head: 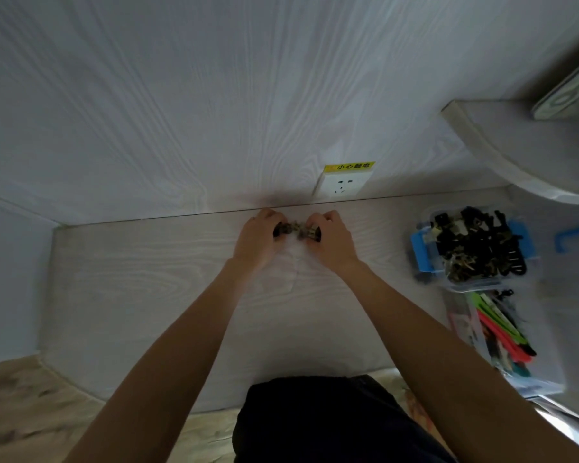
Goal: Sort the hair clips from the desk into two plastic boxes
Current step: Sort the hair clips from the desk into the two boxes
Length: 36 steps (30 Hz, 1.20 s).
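Both my hands reach to the far edge of the pale wood desk (147, 295), close to the wall. My left hand (259, 240) and my right hand (331, 242) are closed around a small cluster of dark and bronze hair clips (296, 229) held between them. At the right stands a clear plastic box with blue latches (418, 252), filled with dark and bronze claw clips (475, 248). In front of it a second clear box (462, 325) holds long flat clips in red, green and black (502, 329).
A white wall socket with a yellow warning label (343, 183) sits just behind my hands. A curved white shelf (515, 155) juts out at the upper right. A blue handle (574, 235) shows at the right edge. My dark-clothed lap (331, 422) is below the desk's front edge.
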Available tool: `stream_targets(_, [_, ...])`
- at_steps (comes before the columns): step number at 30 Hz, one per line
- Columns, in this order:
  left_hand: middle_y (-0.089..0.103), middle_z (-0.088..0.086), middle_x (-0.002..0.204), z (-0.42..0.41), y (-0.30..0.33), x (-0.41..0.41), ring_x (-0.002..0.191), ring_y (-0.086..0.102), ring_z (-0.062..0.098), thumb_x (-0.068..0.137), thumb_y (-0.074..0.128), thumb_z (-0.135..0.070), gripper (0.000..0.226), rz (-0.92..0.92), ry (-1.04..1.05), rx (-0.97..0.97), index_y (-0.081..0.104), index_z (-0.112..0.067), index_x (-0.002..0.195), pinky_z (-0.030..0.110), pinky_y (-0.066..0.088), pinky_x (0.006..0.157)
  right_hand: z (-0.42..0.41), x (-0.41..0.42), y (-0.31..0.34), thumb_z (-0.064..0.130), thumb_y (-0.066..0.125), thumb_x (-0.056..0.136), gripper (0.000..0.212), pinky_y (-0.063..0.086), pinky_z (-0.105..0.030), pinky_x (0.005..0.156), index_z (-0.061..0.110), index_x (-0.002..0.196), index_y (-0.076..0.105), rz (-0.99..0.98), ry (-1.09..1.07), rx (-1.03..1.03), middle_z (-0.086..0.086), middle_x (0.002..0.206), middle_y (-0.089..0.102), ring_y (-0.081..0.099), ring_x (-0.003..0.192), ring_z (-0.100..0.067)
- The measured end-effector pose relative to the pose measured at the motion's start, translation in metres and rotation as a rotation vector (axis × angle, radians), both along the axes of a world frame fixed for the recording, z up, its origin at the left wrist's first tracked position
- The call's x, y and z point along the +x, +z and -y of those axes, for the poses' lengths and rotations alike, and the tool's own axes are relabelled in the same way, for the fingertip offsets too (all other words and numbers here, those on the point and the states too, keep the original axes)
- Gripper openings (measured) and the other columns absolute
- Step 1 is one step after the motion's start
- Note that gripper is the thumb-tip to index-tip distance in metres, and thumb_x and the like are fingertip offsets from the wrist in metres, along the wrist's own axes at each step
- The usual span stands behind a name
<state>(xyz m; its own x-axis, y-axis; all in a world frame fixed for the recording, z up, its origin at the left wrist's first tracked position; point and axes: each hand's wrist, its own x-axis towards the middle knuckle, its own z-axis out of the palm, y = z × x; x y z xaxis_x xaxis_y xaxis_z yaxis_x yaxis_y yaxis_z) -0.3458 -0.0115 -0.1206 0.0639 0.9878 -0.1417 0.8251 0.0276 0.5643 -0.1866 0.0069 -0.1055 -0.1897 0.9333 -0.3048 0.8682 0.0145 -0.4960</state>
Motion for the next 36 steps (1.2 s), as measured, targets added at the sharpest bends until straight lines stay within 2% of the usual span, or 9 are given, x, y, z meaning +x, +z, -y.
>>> stream_targets(7, [0.058,0.001,0.11,0.006,0.014,-0.003,0.096,0.059,0.019,0.077,0.068,-0.02,0.025,0.228,0.207,-0.015,0.064,-0.017,0.102,0.021,0.041,0.08,0.015,0.013,0.021,0.014,0.067,0.075,0.023,0.039,-0.024,0.07,0.017,0.097,0.06,-0.196,-0.147,0.028,-0.002,0.097,0.044,0.055,0.082,-0.023])
stream_targets(11, [0.058,-0.002,0.1,0.015,0.053,0.025,0.09,0.062,0.017,0.076,0.068,-0.023,0.02,0.443,0.236,0.126,0.063,-0.024,0.095,0.037,0.051,0.084,0.043,0.049,0.062,0.016,0.07,0.077,0.021,0.048,-0.024,0.071,0.021,0.095,0.059,-0.351,-0.18,0.175,-0.001,0.095,0.05,0.053,0.075,-0.009])
stream_targets(13, [0.059,-0.003,0.1,0.02,0.075,0.056,0.089,0.063,0.017,0.075,0.068,-0.032,0.021,0.568,0.155,0.151,0.062,-0.032,0.096,0.043,0.055,0.077,0.059,0.08,0.082,0.015,0.07,0.078,0.022,0.045,-0.013,0.074,0.019,0.097,0.059,-0.349,-0.234,0.261,-0.001,0.1,0.05,0.054,0.077,-0.011])
stream_targets(15, [0.058,-0.002,0.1,0.023,0.094,0.094,0.09,0.063,0.016,0.078,0.069,-0.029,0.022,0.63,0.041,0.163,0.062,-0.029,0.099,0.043,0.057,0.073,0.071,0.118,0.098,0.012,0.07,0.078,0.023,0.036,-0.005,0.069,0.012,0.1,0.06,-0.251,-0.294,0.328,-0.006,0.104,0.051,0.051,0.08,-0.013])
stream_targets(20, [0.056,0.007,0.111,0.015,0.112,0.174,0.091,0.06,0.017,0.084,0.066,-0.021,0.024,0.396,-0.314,0.261,0.063,-0.013,0.106,0.02,0.046,0.076,0.074,0.201,0.104,0.011,0.067,0.081,0.029,0.027,-0.012,0.064,0.007,0.108,0.059,-0.033,-0.408,0.34,-0.018,0.11,0.055,0.052,0.086,-0.022])
stream_targets(26, [0.052,0.013,0.123,0.006,0.098,0.248,0.105,0.055,0.029,0.086,0.061,-0.019,0.033,0.086,-0.606,0.153,0.058,-0.01,0.117,0.033,0.043,0.086,0.053,0.246,0.097,0.018,0.068,0.08,0.044,0.043,-0.032,0.08,0.01,0.121,0.053,0.073,-0.375,0.2,-0.018,0.122,0.052,0.056,0.102,-0.033])
stream_targets(30, [0.044,0.01,0.139,0.007,0.095,0.267,0.108,0.057,0.026,0.086,0.061,-0.012,0.055,0.069,-0.629,0.064,0.042,-0.021,0.137,0.036,0.047,0.093,0.051,0.263,0.101,0.016,0.069,0.079,0.06,0.04,-0.038,0.096,0.013,0.134,0.043,0.055,-0.334,0.127,-0.018,0.138,0.04,0.046,0.12,-0.034])
stream_targets(32, [0.047,0.008,0.137,0.01,0.097,0.263,0.097,0.061,0.021,0.088,0.058,-0.011,0.052,0.151,-0.605,0.07,0.042,-0.024,0.137,0.031,0.05,0.086,0.056,0.265,0.103,0.007,0.065,0.08,0.052,0.042,-0.039,0.093,0.01,0.13,0.048,0.057,-0.334,0.18,-0.019,0.136,0.042,0.049,0.117,-0.035])
stream_targets(36, [0.064,0.002,0.11,0.02,0.093,0.226,0.09,0.061,0.014,0.092,0.053,-0.02,0.029,0.224,-0.449,0.309,0.058,-0.019,0.12,0.023,0.047,0.072,0.07,0.246,0.106,0.007,0.056,0.086,0.025,0.047,-0.03,0.075,0.008,0.11,0.062,0.016,-0.313,0.42,-0.015,0.115,0.058,0.061,0.09,-0.031])
